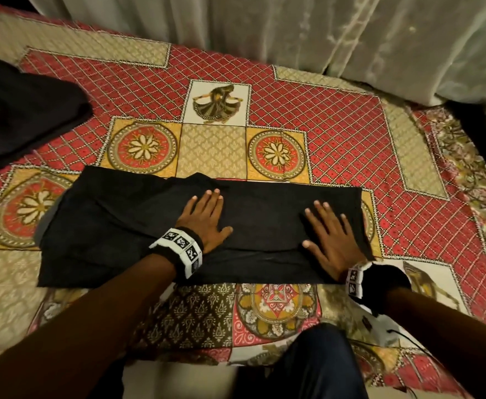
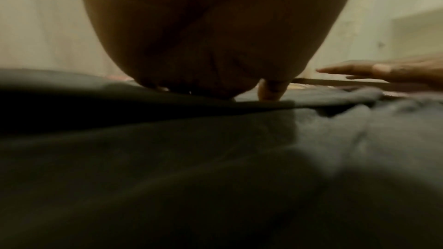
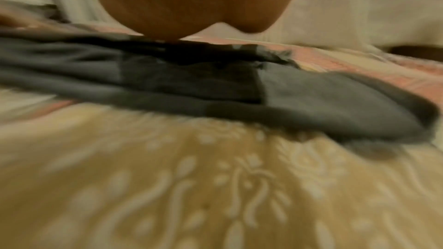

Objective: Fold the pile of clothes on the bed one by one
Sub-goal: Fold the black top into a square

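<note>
Bed w/ red, gold & cream patchwork-print bedspread point(image 1: 336, 133), pale sheer curtain point(image 1: 322, 33) hanging along far side. Second dark cloth heap point(image 1: 20, 116) at far left, well apart; dark-trousered knee point(image 1: 319, 361) at near edge. Long black folded garment point(image 1: 138, 223) lying across bedspread middle, left hand point(image 1: 204, 217) & right hand point(image 1: 331, 240) both flat on it, fingers straight & spread, gripping nothing.

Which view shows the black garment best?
Head view: the whole black garment lies flat under the left hand and right hand. Left wrist shows only dim folds; right wrist shows a blurred right end.
</note>
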